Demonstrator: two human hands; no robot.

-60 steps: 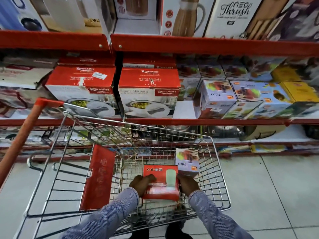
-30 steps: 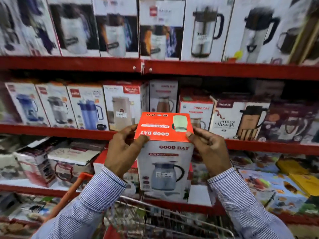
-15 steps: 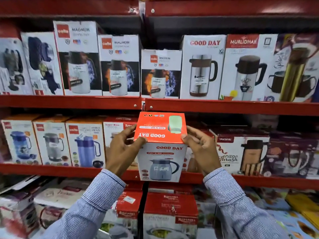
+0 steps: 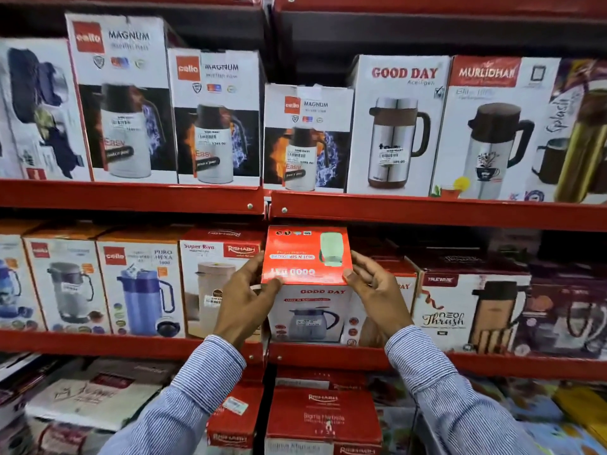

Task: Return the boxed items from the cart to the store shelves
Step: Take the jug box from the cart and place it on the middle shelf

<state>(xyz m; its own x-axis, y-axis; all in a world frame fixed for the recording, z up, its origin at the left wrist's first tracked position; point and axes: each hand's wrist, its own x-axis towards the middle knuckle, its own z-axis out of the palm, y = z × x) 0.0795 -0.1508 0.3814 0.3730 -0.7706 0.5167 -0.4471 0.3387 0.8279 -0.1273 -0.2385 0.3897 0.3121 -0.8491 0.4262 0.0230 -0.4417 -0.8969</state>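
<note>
A Good Day box (image 4: 307, 287), red on top with a grey jug pictured on its white front, stands upright at the front of the middle red shelf (image 4: 328, 356). My left hand (image 4: 244, 305) grips its left side, thumb on the top edge. My right hand (image 4: 374, 297) holds the right side with fingertips on the top corner. The box sits between a Rishabh Super Riva box (image 4: 213, 274) on the left and a partly hidden Good Day box (image 4: 402, 290) behind my right hand. The cart is out of view.
The upper shelf (image 4: 427, 210) hangs just above the box, carrying tall Cello Magnum (image 4: 216, 116), Good Day (image 4: 394, 126) and Murlidhar (image 4: 486, 126) flask boxes. A Thrush box (image 4: 466, 310) stands to the right. Red Rishabh boxes (image 4: 322, 418) fill the shelf below.
The box has gone from the cart up to the shelf, then forward into the middle shelf's gap. The view came closer to the shelf and the cart dropped out of sight.
</note>
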